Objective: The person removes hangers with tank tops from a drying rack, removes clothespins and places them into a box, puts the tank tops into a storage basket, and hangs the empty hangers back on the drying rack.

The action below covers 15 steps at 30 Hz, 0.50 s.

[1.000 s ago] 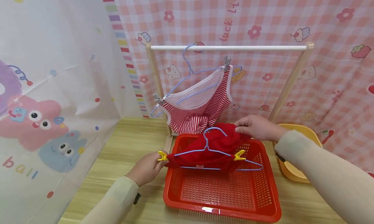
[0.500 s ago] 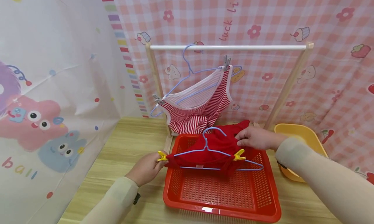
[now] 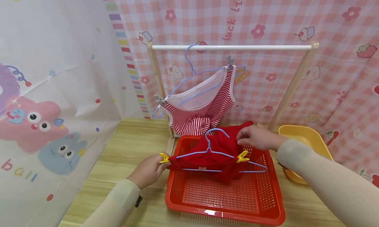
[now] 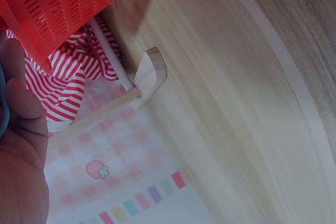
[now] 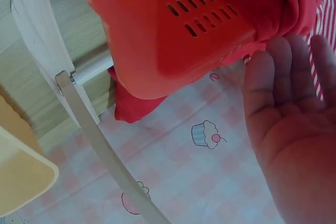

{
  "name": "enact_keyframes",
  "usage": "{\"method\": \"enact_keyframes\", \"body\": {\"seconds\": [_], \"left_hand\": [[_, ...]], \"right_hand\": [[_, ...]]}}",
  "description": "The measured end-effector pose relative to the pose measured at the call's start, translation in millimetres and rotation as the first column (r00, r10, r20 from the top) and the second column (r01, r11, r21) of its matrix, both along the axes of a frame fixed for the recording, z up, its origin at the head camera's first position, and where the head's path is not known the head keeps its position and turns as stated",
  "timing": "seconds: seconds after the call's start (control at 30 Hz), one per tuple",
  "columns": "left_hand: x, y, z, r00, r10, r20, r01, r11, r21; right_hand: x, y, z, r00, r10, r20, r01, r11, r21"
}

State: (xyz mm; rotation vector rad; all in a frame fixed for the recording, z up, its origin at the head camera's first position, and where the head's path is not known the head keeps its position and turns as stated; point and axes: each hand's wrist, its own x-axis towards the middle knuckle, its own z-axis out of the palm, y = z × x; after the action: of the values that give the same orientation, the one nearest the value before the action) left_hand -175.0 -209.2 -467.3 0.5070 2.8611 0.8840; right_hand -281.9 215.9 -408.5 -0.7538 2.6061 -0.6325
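A red top [image 3: 217, 148] hangs on a blue wire hanger [image 3: 209, 147], held by yellow clips [image 3: 242, 157] near both shoulders. It lies over the red plastic basket [image 3: 254, 217], a label showing at its neckline. My left hand [image 3: 149, 169] pinches the hanger's left end beside one clip; in the left wrist view, blue wire runs along the left hand [image 4: 25, 145] at the picture's edge. Over the basket's far right side, my right hand [image 3: 257, 138] rests its fingertips at the red fabric. The right wrist view shows the right hand [image 5: 299, 114] with fingers loosely extended, palm visible.
Behind the basket, a rack with a white rod [image 3: 251, 47] carries a red-and-white striped tank top [image 3: 213, 110] on another blue hanger with grey clips. A yellow tub [image 3: 302, 132] stands right of the basket on the wood-grain table [image 3: 118, 161]. Patterned curtains enclose the back and left.
My right hand has let the lifted red fabric down and shifted slightly left. The fabric now spreads toward the back right, and a fold hangs lower under the right clip. My left hand stays put.
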Motion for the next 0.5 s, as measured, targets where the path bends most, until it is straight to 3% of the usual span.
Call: {"method": "enact_keyframes", "body": {"seconds": [0.27,0.5], "left_hand": [[-0.7,1,0.8,1.000,0.012,0.010,-0.012,1.000,0.009],[-1.5,1,-1.3,1.000,0.002,-0.001,-0.002,1.000,0.004]], "right_hand": [[-2.9,-9,-2.3,0.994,-0.065,-0.092,0.070,0.997,0.045],[-10.1,-15,-6.9,0.996,-0.010,-0.091,0.020,0.995,0.100]]}}
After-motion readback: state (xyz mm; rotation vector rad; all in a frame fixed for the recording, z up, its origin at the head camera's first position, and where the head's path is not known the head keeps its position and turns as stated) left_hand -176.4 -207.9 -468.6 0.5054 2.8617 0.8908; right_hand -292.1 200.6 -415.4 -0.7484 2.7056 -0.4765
